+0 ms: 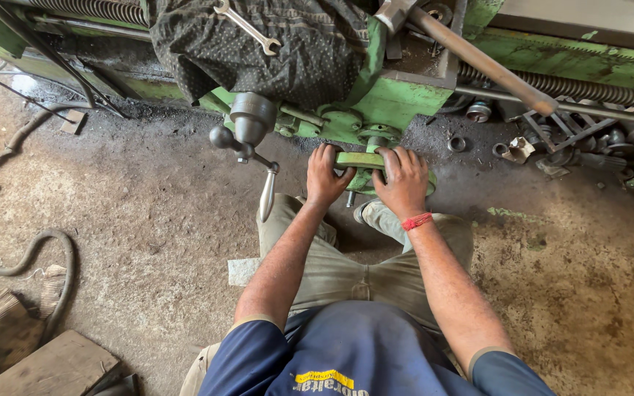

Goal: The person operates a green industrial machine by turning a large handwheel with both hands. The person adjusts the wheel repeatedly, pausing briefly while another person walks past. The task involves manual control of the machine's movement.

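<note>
both hands, left hand (326, 176) and right hand (403, 180), fingers clamped on green handwheel (359, 160) at frame centre, bar lying left-right across picture

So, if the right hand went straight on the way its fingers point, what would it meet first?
The right hand already grips the green lever. Straight beyond its fingertips, it would probably meet the green machine body first, though depth is unclear.
</note>
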